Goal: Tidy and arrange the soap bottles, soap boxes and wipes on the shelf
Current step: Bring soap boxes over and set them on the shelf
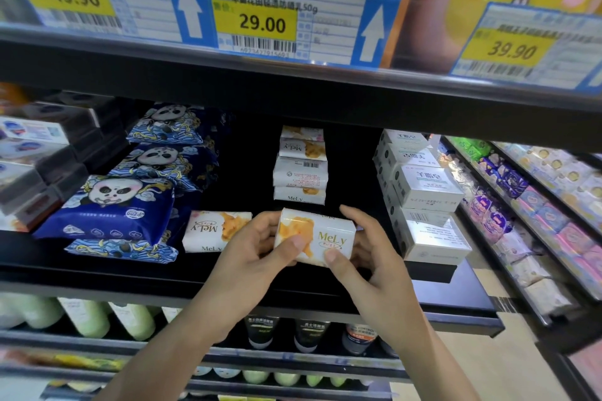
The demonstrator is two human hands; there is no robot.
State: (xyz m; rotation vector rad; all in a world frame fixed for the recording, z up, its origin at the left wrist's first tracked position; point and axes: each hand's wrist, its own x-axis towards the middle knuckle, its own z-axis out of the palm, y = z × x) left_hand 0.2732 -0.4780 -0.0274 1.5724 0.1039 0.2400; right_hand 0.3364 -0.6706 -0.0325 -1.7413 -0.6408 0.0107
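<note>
We note both sets of fingers (pixel 298 241) curled round one glossy, paper-wrapped MeLy soap bar (pixel 314 237), a white rectangular block with orange print: the left hand (pixel 252 249) grips its left end, thumb across the front face, and the right hand (pixel 368 252) grips its right end, thumb on the lower front edge. The bar is held just above the front of the black shelf (pixel 202 273). Just left lies a second MeLy bar (pixel 215 231), flat. Behind stands a stack of like bars (pixel 301 166). Left of these sit soft blue panda-print wipes packs (pixel 117 205), stacked; to the right, stiff white soap boxes (pixel 423 192), stacked.
</note>
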